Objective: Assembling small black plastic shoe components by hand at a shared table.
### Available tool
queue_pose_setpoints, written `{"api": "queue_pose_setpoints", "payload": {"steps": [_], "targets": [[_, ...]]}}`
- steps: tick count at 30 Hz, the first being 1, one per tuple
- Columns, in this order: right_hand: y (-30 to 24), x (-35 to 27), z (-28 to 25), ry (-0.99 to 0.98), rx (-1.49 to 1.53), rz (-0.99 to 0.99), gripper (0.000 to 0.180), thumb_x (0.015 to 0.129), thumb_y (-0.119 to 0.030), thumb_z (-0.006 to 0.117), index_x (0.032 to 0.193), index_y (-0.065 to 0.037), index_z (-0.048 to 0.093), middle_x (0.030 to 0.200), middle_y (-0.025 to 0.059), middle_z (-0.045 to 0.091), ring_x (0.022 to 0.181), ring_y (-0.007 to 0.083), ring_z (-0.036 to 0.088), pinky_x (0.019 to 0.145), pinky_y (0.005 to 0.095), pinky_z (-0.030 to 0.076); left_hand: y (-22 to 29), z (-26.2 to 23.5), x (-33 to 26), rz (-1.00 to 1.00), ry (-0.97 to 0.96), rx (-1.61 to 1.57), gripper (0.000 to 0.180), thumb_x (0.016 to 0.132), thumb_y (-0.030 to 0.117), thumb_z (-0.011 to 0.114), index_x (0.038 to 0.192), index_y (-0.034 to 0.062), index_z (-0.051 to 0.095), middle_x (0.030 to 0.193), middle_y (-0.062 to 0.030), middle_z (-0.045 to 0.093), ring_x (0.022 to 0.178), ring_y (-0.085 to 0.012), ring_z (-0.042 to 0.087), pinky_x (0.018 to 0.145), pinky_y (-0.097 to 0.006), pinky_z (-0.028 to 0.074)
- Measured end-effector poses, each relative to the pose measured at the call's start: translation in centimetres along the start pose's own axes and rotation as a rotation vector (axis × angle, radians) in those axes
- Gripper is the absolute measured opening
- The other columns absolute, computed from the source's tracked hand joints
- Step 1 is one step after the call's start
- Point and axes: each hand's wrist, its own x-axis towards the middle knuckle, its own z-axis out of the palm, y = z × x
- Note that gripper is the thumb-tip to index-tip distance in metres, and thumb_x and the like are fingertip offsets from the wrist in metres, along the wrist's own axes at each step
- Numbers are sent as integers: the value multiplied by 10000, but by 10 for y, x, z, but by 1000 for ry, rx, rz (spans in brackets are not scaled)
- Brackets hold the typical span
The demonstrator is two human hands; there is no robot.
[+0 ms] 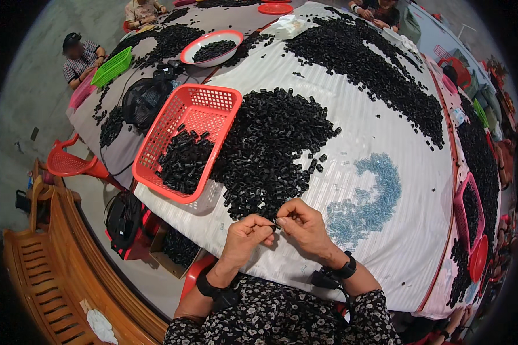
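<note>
My left hand (247, 237) and my right hand (303, 225) meet at the table's near edge, each closed in a pinch. Between their fingertips is a small black plastic piece (275, 225), mostly covered by the fingers. Just beyond them spreads a large heap of short black cylindrical pieces (276, 138). Many small, clear bluish pieces (380, 192) lie in a curved patch to the right of my right hand. Left of the heap, a red perforated plastic basket (216, 95) holds more of the black pieces (184, 158).
A red-rimmed white basin (237, 38) and a black mesh item (144, 103) are farther back. Another black pile (362, 63) covers the far right. A pink basket (461, 210) stands at right, a wooden bench (52, 270) at left. Other people sit around the table.
</note>
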Motion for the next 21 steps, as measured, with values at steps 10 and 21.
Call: {"api": "queue_pose_setpoints", "payload": {"steps": [10, 21], "targets": [[-3, 0, 2, -32, -175, -138, 71, 887, -80, 575, 915, -17, 555, 813, 18, 544, 711, 70, 500, 604, 226, 411, -3, 5, 0, 127, 12, -51, 149, 849, 7, 618, 992, -19, 584, 831, -51, 625, 704, -78, 587, 659, -194, 486], [-8, 1, -6, -118, -62, 29, 52, 862, -66, 589, 885, -19, 595, 814, -1, 529, 685, 50, 471, 591, 212, 393, 7, 1, -11, 169, 5, 288, 124, 839, -9, 612, 963, -14, 605, 837, -48, 638, 732, -92, 599, 675, -216, 490]]}}
